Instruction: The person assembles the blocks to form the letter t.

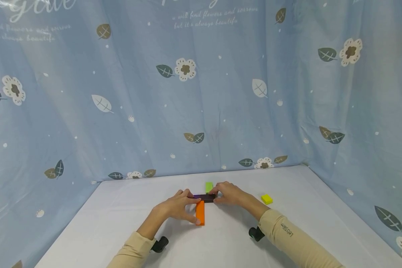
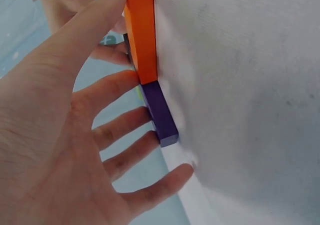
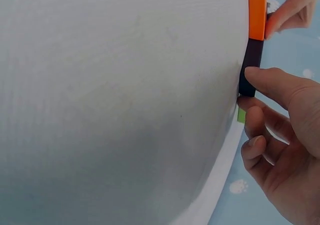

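Now: Two Hands Squaring a T of Blocks

Centrally on the white surface (image 1: 288,223), the purple block (image 1: 205,197) is lying crosswise, the orange block (image 1: 200,213) butting its middle lengthwise. Left hand (image 1: 177,206) is touching both with straight fingers (image 2: 120,85); right hand (image 1: 230,194) is pinching purple's right end.

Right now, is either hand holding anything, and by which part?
The left hand touches the long orange rectangular block along its side and the dark purple bar at its left end; the right hand pinches that bar's right end.

Crosswise block (image 1: 204,197) behind long block (image 1: 200,213); small block (image 1: 266,199) right.
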Demonstrator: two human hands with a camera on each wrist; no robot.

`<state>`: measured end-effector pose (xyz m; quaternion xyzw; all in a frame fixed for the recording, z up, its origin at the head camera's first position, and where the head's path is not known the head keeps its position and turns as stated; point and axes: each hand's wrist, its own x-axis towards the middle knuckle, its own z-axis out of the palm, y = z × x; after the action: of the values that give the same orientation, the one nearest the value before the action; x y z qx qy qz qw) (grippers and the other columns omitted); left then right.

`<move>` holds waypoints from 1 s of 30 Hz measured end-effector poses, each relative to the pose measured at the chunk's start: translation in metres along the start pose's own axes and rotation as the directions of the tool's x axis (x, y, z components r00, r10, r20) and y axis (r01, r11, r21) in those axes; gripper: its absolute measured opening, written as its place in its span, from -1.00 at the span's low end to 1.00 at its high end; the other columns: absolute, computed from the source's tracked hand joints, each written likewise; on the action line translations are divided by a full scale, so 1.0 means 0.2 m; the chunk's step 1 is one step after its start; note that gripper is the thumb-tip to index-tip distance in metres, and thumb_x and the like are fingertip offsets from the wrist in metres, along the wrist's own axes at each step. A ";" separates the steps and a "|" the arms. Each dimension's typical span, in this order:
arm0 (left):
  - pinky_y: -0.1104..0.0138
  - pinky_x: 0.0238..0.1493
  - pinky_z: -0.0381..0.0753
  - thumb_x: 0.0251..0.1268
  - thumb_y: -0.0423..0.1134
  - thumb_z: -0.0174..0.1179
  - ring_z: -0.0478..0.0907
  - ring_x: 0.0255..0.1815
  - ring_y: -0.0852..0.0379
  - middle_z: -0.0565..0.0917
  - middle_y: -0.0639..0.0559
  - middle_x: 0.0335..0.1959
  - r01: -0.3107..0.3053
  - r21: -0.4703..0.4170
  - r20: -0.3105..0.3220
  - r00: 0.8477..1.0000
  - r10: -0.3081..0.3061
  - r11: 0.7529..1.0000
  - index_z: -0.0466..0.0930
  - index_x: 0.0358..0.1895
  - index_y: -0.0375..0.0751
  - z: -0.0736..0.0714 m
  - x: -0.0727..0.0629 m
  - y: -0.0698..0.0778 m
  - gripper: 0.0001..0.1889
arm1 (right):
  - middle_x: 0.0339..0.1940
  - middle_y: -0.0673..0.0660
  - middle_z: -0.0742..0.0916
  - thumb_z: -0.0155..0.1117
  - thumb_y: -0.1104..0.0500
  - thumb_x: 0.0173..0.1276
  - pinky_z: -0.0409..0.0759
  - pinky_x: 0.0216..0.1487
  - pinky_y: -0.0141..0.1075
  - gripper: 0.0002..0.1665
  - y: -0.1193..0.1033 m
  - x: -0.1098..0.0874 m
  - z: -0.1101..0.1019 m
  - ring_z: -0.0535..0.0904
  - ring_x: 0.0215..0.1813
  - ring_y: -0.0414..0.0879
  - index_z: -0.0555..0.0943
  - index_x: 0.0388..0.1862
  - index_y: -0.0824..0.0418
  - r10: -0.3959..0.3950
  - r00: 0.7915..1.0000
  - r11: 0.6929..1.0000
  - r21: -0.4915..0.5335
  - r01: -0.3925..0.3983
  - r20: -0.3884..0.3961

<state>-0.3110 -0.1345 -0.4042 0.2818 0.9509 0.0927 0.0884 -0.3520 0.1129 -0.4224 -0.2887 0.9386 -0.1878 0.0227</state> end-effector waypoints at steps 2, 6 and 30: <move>0.23 -0.06 0.47 -0.11 0.40 0.38 0.27 0.02 0.14 0.42 0.13 0.11 0.002 0.006 -0.002 1.000 -0.002 1.000 0.46 0.36 0.20 0.00 0.00 0.00 -0.14 | -0.17 0.03 0.73 0.42 0.14 0.25 0.55 0.14 -0.05 -0.62 0.00 0.00 0.00 0.58 -0.07 -0.06 0.71 0.07 0.09 0.003 1.000 1.000 0.000 -0.003 0.003; 0.21 -0.05 0.48 -0.10 0.39 0.37 0.26 0.02 0.14 0.42 0.12 0.12 0.009 0.009 0.006 1.000 -0.009 1.000 0.45 0.37 0.20 0.01 0.00 0.01 -0.14 | -0.17 0.03 0.74 0.41 0.11 0.26 0.54 0.13 -0.05 -0.62 0.00 0.00 -0.01 0.58 -0.05 -0.03 0.70 0.07 0.08 0.000 1.000 1.000 0.001 0.000 0.011; -0.02 0.14 0.51 -0.03 0.43 0.30 0.27 0.16 0.06 0.37 0.06 0.28 0.054 0.026 0.059 0.997 -0.055 0.998 0.35 0.43 0.27 -0.01 -0.02 0.03 -0.13 | 0.14 0.27 0.65 0.38 0.06 0.31 0.59 0.14 -0.01 -0.43 0.12 0.10 -0.06 0.59 0.12 0.13 0.56 0.24 0.27 0.007 1.000 0.984 0.179 -0.003 -0.019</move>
<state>-0.3050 -0.1316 -0.4002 0.2596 0.9562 0.0700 0.1159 -0.3833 0.1251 -0.4188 -0.2811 0.9189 -0.2740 0.0397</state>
